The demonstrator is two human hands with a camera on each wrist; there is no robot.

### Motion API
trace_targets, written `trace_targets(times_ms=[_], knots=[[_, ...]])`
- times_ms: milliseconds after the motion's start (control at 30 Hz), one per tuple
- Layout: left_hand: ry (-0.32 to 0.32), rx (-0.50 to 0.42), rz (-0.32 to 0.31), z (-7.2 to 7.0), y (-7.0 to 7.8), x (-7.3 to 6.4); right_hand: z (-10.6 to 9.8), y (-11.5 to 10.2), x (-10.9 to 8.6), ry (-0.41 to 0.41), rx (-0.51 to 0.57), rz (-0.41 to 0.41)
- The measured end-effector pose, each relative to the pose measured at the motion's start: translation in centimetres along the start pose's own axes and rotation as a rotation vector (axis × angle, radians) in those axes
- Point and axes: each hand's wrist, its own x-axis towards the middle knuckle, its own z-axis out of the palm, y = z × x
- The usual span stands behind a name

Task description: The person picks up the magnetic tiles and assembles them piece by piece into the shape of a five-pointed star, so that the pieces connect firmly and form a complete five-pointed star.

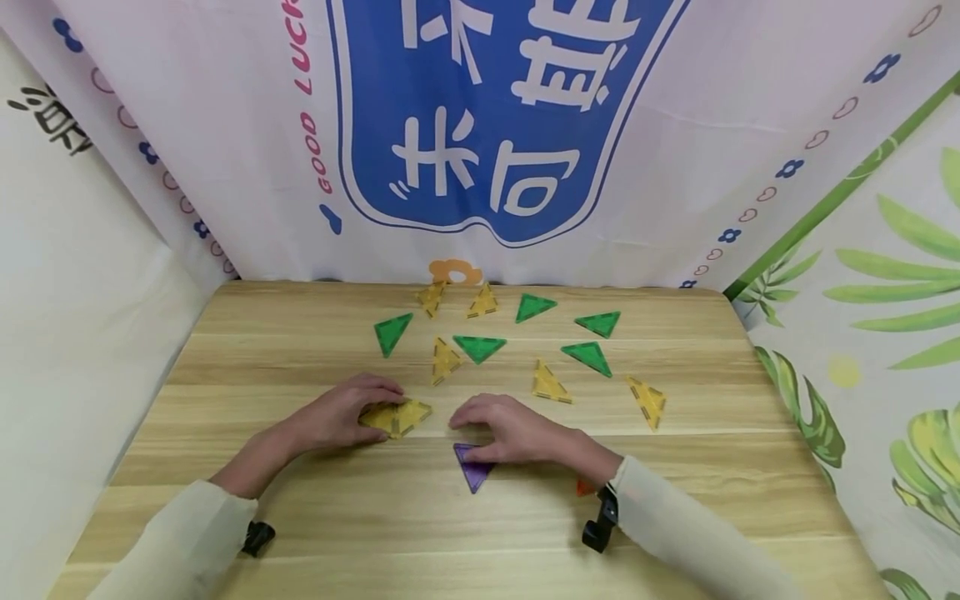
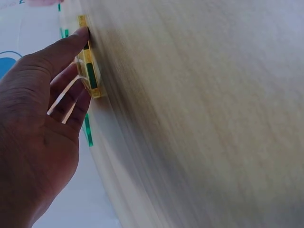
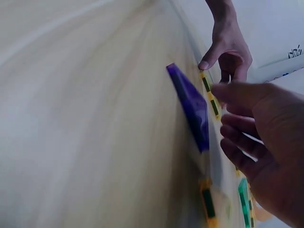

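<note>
Two yellow triangle tiles (image 1: 408, 416) lie side by side on the wooden table. My left hand (image 1: 356, 410) grips the left one by its edges, thumb (image 2: 81, 37) on the near side and fingers on the far side. To the right, my right hand (image 1: 504, 427) is held over a purple triangle tile (image 1: 472, 473), its thumb overlapping the tile's top edge. In the right wrist view the purple tile (image 3: 190, 109) looks tilted beside the thumb, and a gap separates the thumb from the other loosely bent fingers (image 3: 237, 142).
Several green triangle tiles (image 1: 480, 347) and more yellow triangle tiles (image 1: 551, 383) are scattered over the far half of the table (image 1: 375, 533). A red-orange tile (image 1: 584, 487) peeks out beneath my right wrist. Behind the table hangs a printed cloth (image 1: 675, 183).
</note>
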Motion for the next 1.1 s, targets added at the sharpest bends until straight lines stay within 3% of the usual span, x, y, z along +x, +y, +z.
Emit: trace_targets(times_ms=[200, 467, 833, 1100], knots=[[0.013, 0.022, 0.001, 0.1, 0.0, -0.1, 0.1, 0.0, -1.8, -0.092, 0.044, -0.019], [0.018, 0.02, 0.005, 0.2, -0.1, -0.1, 0.8, 0.0, -2.3, -0.142, 0.022, -0.056], [0.021, 0.02, 0.034, 0.7, -0.2, 0.1, 1.1, 0.3, -2.6, -0.123, 0.047, -0.048], [0.047, 0.032, 0.003, 0.6, 0.2, -0.2, 1.7, 0.2, -2.3, -0.016, 0.0, -0.058]])
